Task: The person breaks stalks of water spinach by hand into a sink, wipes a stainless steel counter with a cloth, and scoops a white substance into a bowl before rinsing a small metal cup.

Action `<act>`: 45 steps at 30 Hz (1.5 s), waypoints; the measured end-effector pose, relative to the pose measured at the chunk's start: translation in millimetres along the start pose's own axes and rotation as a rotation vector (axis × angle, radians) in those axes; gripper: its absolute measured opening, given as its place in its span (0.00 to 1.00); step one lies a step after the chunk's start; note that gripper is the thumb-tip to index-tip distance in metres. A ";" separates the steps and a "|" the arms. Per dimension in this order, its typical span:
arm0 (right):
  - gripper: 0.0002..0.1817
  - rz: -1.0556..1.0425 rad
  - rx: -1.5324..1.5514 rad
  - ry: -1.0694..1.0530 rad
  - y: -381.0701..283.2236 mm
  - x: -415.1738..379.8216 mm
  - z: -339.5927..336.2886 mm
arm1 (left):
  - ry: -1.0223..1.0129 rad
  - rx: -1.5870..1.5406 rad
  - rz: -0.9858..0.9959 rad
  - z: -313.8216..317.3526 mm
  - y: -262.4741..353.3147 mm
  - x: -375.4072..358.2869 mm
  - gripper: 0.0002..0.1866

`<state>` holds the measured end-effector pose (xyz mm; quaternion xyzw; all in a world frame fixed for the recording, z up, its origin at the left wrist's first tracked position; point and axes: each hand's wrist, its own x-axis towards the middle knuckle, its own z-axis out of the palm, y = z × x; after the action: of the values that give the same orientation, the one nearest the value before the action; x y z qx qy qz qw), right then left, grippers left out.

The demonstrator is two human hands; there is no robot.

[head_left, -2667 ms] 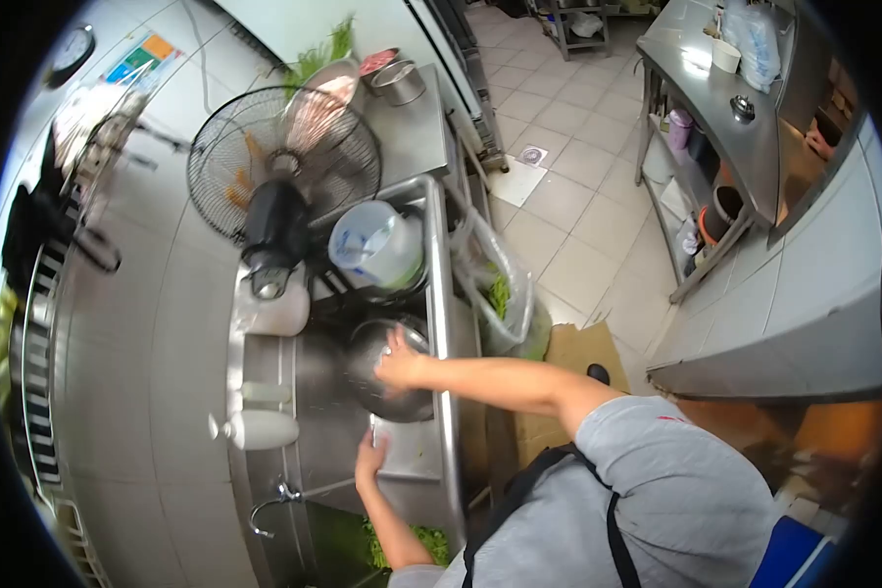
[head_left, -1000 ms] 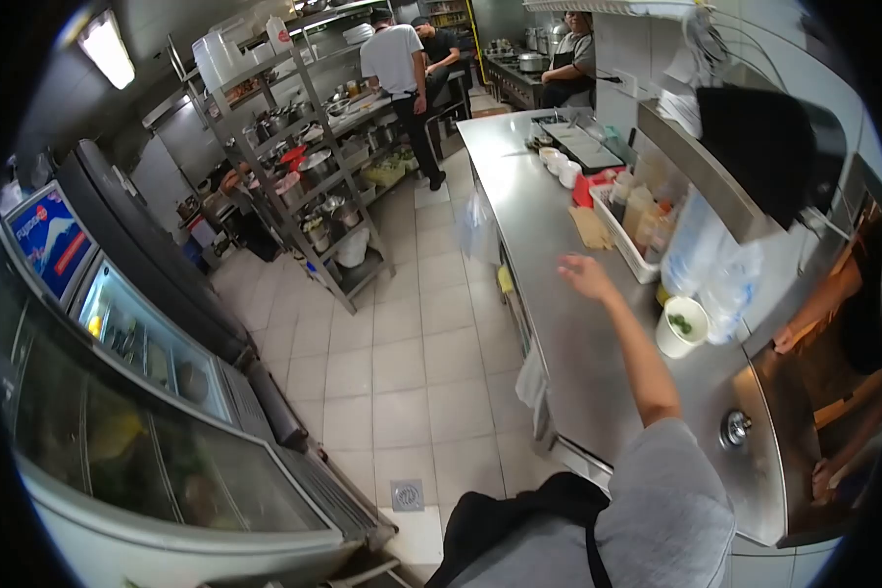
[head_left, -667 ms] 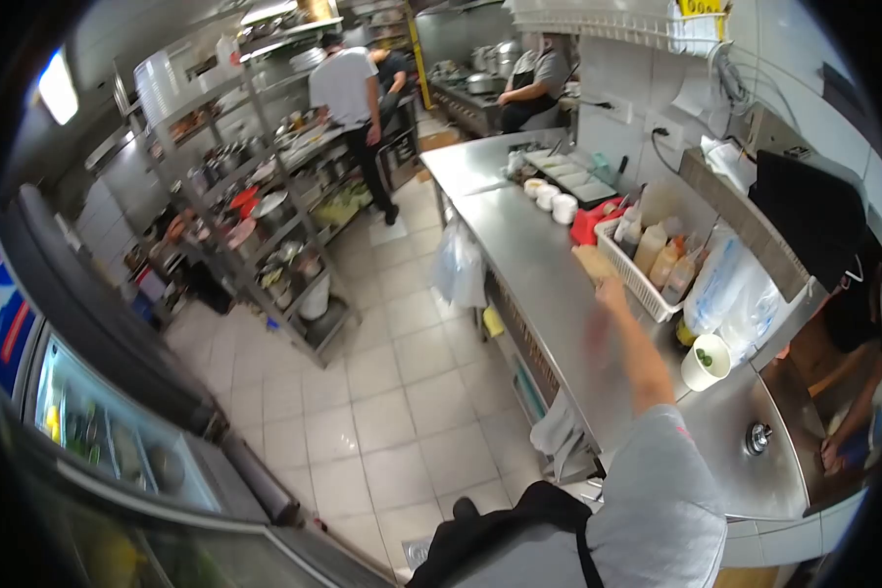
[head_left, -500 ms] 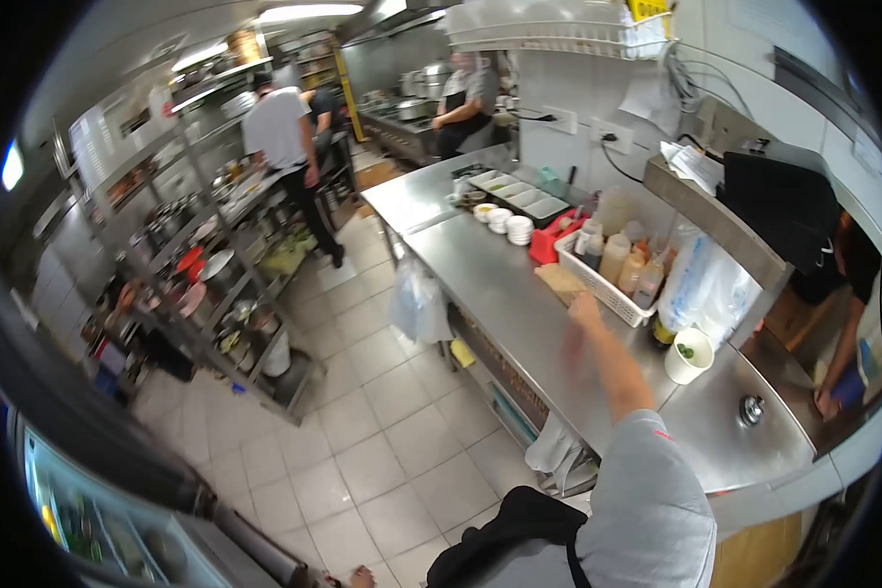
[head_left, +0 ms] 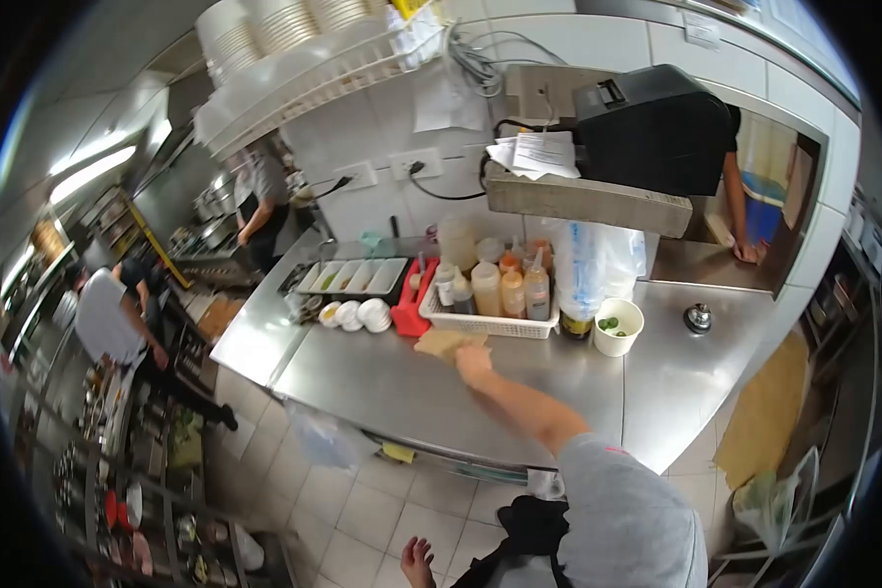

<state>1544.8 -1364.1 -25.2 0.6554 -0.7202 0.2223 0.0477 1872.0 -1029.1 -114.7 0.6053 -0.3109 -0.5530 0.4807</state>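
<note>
My right hand (head_left: 473,363) is closed on a tan cloth (head_left: 443,343) that lies on the steel counter (head_left: 382,377), just in front of a white basket (head_left: 495,325) of squeeze bottles. My left hand (head_left: 417,562) hangs low near the bottom edge, empty, its fingers apart and slightly curled. Left of the cloth stand a red holder (head_left: 414,299) and small white bowls (head_left: 363,314). To the right is a white cup (head_left: 618,328) with green pieces inside.
A metal bell (head_left: 698,318) sits on the right of the counter. Above it, a black printer (head_left: 657,127) rests on a shelf (head_left: 588,199). A person's arm (head_left: 735,206) shows through the hatch. Other people (head_left: 118,314) stand at the left. A white rack (head_left: 314,93) hangs overhead.
The view has turned right and toward the counter. My right hand stays at the cloth by the basket. More of my left hand now shows at the bottom.
</note>
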 end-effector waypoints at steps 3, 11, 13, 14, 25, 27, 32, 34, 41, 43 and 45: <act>0.10 -0.018 0.199 -0.248 -22.1 5.4 -15.1 | -0.132 0.118 0.149 53.1 70.8 59.2 0.20; 0.12 0.145 0.771 -0.017 -82.0 7.4 -68.9 | -0.455 0.370 0.581 140.3 218.0 173.7 0.17; 0.12 0.214 0.939 -0.066 -93.4 7.2 -87.1 | -0.474 0.253 0.697 176.2 235.5 187.5 0.16; 0.12 0.177 0.953 0.012 -98.7 7.7 -93.9 | -0.467 0.134 0.802 186.2 241.2 195.1 0.15; 0.14 0.296 0.717 0.213 -54.4 -1.3 -132.1 | -0.735 0.382 0.713 163.0 319.8 277.1 0.06; 0.14 0.358 0.736 0.218 -48.3 -12.9 -141.7 | -0.691 0.360 0.706 169.3 332.1 286.5 0.06; 0.07 0.469 1.093 0.261 -66.8 -16.1 -147.9 | -0.718 0.234 0.592 168.4 337.7 321.4 0.08; 0.06 0.475 1.332 0.435 -70.9 -4.2 -144.6 | -0.790 0.498 0.717 155.5 333.3 330.9 0.09; 0.10 0.248 1.141 -0.091 -132.2 22.1 -142.7 | -1.340 0.830 0.288 139.1 280.0 309.5 0.15; 0.12 0.001 0.957 -0.422 -167.8 13.7 -148.2 | -1.240 0.672 0.118 137.1 266.3 300.5 0.18; 0.13 -0.181 0.897 -0.592 -182.5 7.4 -153.1 | -1.310 0.038 0.506 133.5 249.0 291.4 0.21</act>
<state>1685.9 -1320.0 161.8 0.7055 -0.4781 0.3087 -0.4223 1838.2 -1411.3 17.7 0.0651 -0.6773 -0.6697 0.2977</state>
